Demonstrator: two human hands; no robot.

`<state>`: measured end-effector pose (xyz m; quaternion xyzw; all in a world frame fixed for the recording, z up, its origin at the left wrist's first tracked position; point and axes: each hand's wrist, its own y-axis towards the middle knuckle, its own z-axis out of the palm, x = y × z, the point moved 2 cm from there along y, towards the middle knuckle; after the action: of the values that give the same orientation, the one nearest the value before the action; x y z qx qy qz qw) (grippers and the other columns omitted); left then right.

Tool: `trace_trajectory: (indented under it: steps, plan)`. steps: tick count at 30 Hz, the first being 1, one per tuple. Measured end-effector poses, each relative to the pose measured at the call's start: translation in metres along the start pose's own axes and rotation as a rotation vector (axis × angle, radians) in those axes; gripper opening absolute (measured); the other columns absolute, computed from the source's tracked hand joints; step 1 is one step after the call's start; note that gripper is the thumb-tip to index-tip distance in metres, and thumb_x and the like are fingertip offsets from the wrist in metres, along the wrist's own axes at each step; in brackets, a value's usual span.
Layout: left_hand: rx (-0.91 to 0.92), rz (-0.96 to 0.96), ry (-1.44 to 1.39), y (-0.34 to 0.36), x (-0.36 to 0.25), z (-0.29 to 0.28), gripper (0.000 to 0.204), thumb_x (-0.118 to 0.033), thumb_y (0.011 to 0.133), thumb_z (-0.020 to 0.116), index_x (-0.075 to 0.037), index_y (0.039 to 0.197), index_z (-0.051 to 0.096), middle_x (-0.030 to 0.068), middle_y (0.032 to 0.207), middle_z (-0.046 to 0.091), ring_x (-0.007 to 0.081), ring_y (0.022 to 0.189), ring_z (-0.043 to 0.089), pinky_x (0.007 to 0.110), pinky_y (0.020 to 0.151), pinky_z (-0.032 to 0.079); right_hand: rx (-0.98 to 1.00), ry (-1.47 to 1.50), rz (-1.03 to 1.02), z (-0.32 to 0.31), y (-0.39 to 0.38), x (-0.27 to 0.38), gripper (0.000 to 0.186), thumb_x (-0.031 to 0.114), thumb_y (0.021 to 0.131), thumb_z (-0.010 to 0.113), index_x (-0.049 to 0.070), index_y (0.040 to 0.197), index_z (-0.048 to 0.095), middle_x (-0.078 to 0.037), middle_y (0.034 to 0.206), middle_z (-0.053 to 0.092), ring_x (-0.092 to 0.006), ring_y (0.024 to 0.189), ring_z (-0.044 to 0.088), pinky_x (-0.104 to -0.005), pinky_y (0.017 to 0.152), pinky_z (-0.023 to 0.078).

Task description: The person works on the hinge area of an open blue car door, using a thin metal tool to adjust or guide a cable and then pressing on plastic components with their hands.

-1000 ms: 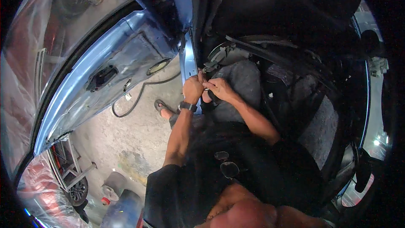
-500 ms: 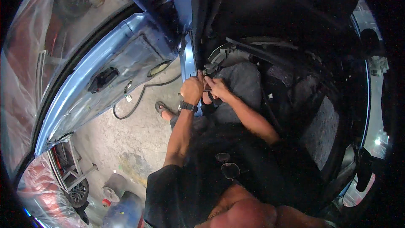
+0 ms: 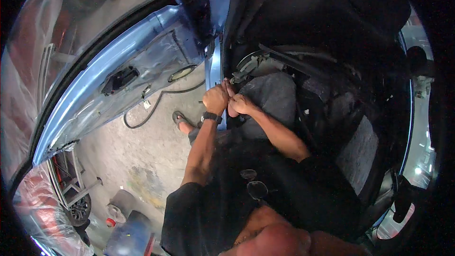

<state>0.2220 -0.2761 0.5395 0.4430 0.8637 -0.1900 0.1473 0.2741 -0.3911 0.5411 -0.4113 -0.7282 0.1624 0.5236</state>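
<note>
at the open door, bent over the blue sill (image 3: pixel 216 65); the sill runs up toward 12 o'clock from the hands.

left hand (image 3: pixel 215 98): over the sill, fingers curled in and mostly hidden, index reaching toward 1 o'clock. whatever it may hold, cannot tell. a dark tip shows just beside it at 9 o'clock; cannot tell if it belongs to something held. watch (image 3: pixel 211 117) on the wrist.

right hand (image 3: pixel 241 104): meets the left from 4 o'clock, fingers bent and bunched; grip hidden, so cannot tell how tightly closed.

progress, as judged: the interior looks well stripped. door (image 3: pixel 103 62) at 10 o'clock shows its inner skin and an oval hole (image 3: pixel 182 73), no trim panel on it. sill metal bare along its visible stretch. loose strip (image 3: pixel 286 57) lies at 2 o'clock, above the grey carpet (image 3: pixel 275 90). handwork at the sill's inner edge seems unfinished, both hands being there; how much is left cannot be told.

floor: black hose (image 3: pixel 162 95) at 9 o'clock, sandalled foot (image 3: pixel 184 124) at 8.
</note>
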Motion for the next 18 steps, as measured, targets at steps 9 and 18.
trace_trajectory:
  steps: [9,18]
  plan:
    - [0.158,0.122,-0.868,0.023,0.045,0.068,0.031,-0.026,0.095,0.045,0.000,0.099,0.062,0.0126,0.055,0.050,0.0271,0.049,0.049,0.042,0.050,0.038,-0.177,-0.493,-0.098,0.018,-0.016,0.042,0.048,0.019,0.088,0.048,-0.011,0.124,0.038,-0.031,0.112,0.055,-0.0432,0.106,0.052,-0.0453,0.091,0.042]
    - [0.047,-0.278,-1.167,0.010,0.027,0.034,0.067,-0.051,0.097,0.037,0.003,0.071,0.065,0.0087,0.056,0.056,0.0163,0.054,0.052,0.034,0.053,0.041,0.095,0.985,0.237,0.016,0.032,-0.028,0.092,0.071,0.078,0.052,0.007,0.140,0.029,-0.008,0.089,0.061,-0.0189,0.083,0.059,-0.0403,0.066,0.051]
